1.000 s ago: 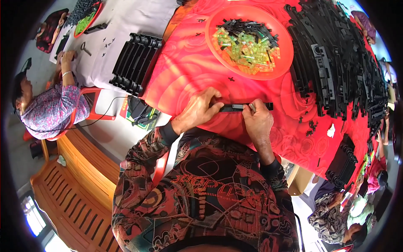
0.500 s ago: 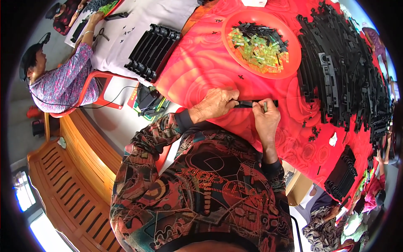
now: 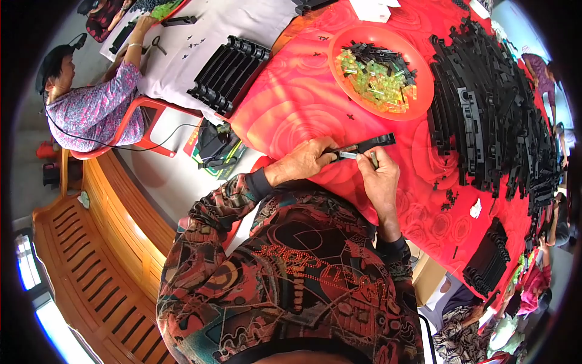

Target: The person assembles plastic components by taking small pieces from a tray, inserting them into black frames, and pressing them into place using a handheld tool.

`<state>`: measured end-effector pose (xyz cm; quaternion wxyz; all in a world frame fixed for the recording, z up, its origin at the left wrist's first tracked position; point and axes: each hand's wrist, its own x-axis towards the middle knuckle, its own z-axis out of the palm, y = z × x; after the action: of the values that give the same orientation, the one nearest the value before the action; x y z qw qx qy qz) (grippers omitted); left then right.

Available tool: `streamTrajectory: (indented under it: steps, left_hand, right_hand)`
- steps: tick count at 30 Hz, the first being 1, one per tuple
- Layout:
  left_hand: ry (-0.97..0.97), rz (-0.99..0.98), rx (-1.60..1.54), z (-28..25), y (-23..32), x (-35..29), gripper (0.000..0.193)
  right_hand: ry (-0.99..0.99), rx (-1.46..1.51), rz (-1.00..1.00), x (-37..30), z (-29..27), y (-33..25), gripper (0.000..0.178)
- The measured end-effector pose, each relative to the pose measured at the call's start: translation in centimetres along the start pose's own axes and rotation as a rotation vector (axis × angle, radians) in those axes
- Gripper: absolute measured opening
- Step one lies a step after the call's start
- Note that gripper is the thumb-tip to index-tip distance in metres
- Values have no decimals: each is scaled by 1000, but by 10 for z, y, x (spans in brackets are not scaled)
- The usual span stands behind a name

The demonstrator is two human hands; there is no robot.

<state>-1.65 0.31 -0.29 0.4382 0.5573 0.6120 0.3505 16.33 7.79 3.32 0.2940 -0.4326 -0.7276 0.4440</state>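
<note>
A long black plastic strip [image 3: 368,144] is tilted above the red cloth, its left end pinched in my closed left hand [image 3: 312,159]. Just below the strip, my right hand [image 3: 379,175] is closed around a small tool with a greyish-green end [image 3: 374,159]. A pale, shiny narrow piece [image 3: 347,155] shows between the two hands, against the strip's lower side; I cannot tell whether it belongs to the tool. Beyond my hands stands a round orange-red basin [image 3: 424,97] with yellow-green clear pieces [image 3: 379,82] and small black parts [image 3: 385,54] in it.
A big heap of black strips [image 3: 485,115] covers the table's right side. Stacked black strips [image 3: 229,71] lie on the white-covered table at left, more [image 3: 488,258] at lower right. A person in a patterned top [image 3: 91,118] sits at left, near a wooden bench [image 3: 103,267].
The black strip has been lifted and tilted, its right end now raised beyond my right hand. Both hands have shifted slightly, and the pale narrow piece has come into sight between them.
</note>
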Motion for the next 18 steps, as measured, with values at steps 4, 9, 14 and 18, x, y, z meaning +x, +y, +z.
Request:
streamTrajectory:
  steps: [4,9,14,18]
  left_hand:
    - [44,19,-49,2,8,-4,26]
    - [3,1,-214,6,8,-2,24]
    - [132,-1,-255,16,4,0,22]
    - [215,39,-313,27,0,4,22]
  right_hand:
    - [-73,-229,-152,7,-4,-14,17]
    - [-122,-310,-154,15,-5,-16,18]
    - [-95,-394,-211,24,-1,-17,18]
    - [-108,-411,-231,34,0,-20,19]
